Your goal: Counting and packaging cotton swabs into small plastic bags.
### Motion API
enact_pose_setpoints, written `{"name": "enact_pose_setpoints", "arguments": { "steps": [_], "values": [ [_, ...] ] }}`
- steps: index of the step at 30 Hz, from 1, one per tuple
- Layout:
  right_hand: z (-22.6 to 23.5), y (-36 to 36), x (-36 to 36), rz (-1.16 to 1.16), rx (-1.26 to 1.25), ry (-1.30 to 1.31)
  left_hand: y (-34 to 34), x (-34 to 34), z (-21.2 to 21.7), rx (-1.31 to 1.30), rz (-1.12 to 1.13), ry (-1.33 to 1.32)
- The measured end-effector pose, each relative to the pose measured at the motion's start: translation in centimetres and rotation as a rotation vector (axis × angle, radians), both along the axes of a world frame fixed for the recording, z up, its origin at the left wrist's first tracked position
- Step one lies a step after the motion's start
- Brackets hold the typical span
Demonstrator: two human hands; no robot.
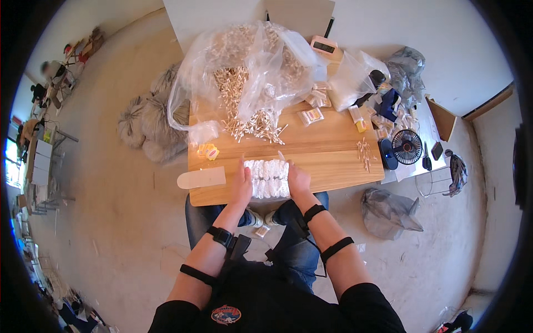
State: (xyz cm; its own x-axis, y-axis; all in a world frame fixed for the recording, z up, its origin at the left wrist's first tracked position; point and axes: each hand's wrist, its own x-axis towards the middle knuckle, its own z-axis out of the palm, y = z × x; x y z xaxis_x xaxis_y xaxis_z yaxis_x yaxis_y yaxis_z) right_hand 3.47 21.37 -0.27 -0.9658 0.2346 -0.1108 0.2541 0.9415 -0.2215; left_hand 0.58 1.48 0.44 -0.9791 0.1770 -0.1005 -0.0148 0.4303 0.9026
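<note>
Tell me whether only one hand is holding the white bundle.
No, the left hand and right hand hold the white bundle from opposite sides.

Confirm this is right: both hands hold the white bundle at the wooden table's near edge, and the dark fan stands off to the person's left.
Not quite: the dark fan stands off to the person's right, as the head view shows. The left hand and right hand do hold the white bundle at the wooden table's near edge.
</note>
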Motion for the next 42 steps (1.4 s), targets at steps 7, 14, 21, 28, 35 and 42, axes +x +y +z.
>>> {"name": "enact_pose_setpoints", "arguments": {
  "steps": [7, 14, 21, 28, 35, 42],
  "values": [
    [0.7, -0.6, -0.5, 0.098, 0.12, 0.105, 0.9, 1.6, 3.2, -0.502, -0.023, 0.371],
    [1.5, -1.4, -0.4, 0.174, 0.115, 0.082, 1.1, 3.2, 5.3, -0.638, -0.291, 0.558],
    [1.3, -2.3, -1.3, 0.102, 0.066, 0.174, 0.5, 3.0, 4.9, -0.722, -0.261, 0.478],
    [1.4, -2.4, -1.0, 0.179, 0.107, 0.171, 0.8, 4.2, 5.1, -0.671, -0.332, 0.527],
    [1.9, -3.5, -1.4, 0.106, -0.009, 0.095, 0.0, 3.4, 5.0, -0.746, -0.293, 0.469],
    [1.2, -3.6, -0.7, 0.15, 0.0, 0.142, -0.8, 5.4, 5.4, -0.754, -0.315, 0.519]
  ]
}}
